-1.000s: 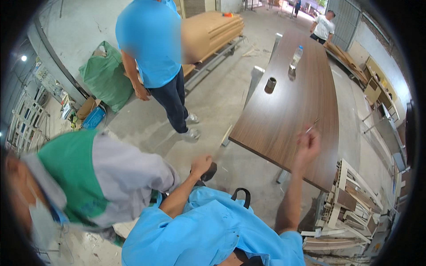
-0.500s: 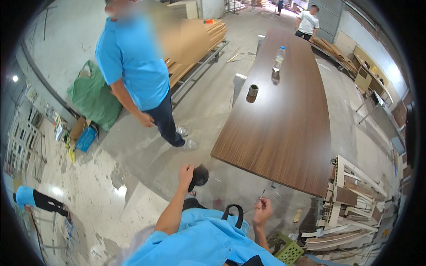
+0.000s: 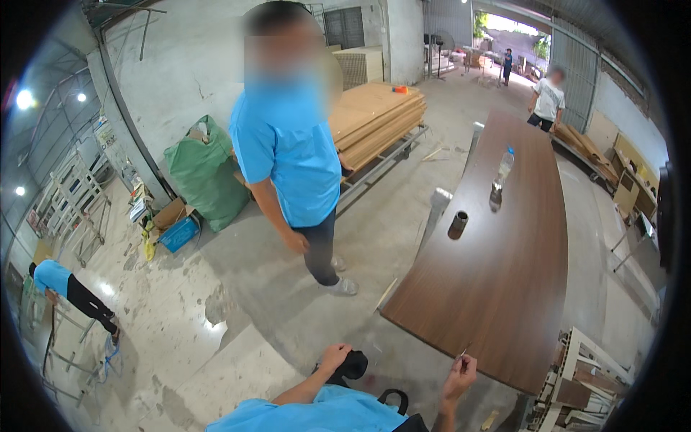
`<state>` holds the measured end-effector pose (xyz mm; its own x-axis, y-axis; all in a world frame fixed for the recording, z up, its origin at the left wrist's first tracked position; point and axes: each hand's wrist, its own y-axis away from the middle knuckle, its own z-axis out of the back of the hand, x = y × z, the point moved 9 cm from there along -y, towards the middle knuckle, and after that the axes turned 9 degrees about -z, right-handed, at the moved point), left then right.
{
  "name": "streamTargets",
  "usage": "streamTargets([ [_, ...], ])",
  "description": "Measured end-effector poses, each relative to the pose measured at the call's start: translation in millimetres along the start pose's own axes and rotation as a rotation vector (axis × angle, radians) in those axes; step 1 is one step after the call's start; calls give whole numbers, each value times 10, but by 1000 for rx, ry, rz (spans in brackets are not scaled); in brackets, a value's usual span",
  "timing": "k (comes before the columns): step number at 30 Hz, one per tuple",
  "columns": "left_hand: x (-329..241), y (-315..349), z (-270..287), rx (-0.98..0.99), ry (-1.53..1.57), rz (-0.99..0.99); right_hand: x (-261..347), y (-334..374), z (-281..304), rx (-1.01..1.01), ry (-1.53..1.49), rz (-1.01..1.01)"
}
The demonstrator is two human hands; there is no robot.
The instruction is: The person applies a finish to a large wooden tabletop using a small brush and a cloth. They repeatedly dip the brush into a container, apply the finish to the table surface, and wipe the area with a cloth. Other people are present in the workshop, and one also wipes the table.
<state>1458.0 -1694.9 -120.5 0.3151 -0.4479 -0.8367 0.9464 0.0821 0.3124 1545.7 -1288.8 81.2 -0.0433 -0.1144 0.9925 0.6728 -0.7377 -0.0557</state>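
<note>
My left hand (image 3: 334, 356) is closed at the lower middle, at the edge of a dark black item (image 3: 353, 366) whose kind I cannot make out; it moves with the hand. My right hand (image 3: 459, 376) pinches a small slender tool (image 3: 463, 353) with a thin tip pointing up, its kind too small to tell. That hand is beside the near edge of a long brown wood-grain panel (image 3: 497, 288). On the panel stand a dark, hollow, cup-like cylinder (image 3: 458, 222) and, farther off, a clear plastic bottle (image 3: 504, 167) with a blue cap.
A co-worker in a blue shirt (image 3: 288, 155) stands left of the panel. Behind are stacked boards (image 3: 381, 115) on a cart and a green sack (image 3: 209, 173). Wood scraps (image 3: 583, 381) lie at lower right. Another person (image 3: 548, 101) stands beyond the panel; one bends at far left (image 3: 68, 288).
The view has tilted up and turned left, so the panel and co-worker appear farther right and lower. My right hand, with the slender tool, is now closer to the panel's near edge.
</note>
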Motion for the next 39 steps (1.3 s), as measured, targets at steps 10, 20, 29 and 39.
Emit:
streamTargets([
  [10, -344, -1130, 428, 205, -60, -137, -421, 214, -1181, -109, -149, -130],
  [20, -1320, -1731, 243, 464, -234, -445, 380, 1044, -1715, -195, -106, -158],
  [29, -1954, -1836, -237, 629, -348, -548, -88, 1348, -1324, -280, 206, -307],
  [39, -2101, -1729, -454, 710, -270, -699, -161, 1422, -999, -459, 180, -336],
])
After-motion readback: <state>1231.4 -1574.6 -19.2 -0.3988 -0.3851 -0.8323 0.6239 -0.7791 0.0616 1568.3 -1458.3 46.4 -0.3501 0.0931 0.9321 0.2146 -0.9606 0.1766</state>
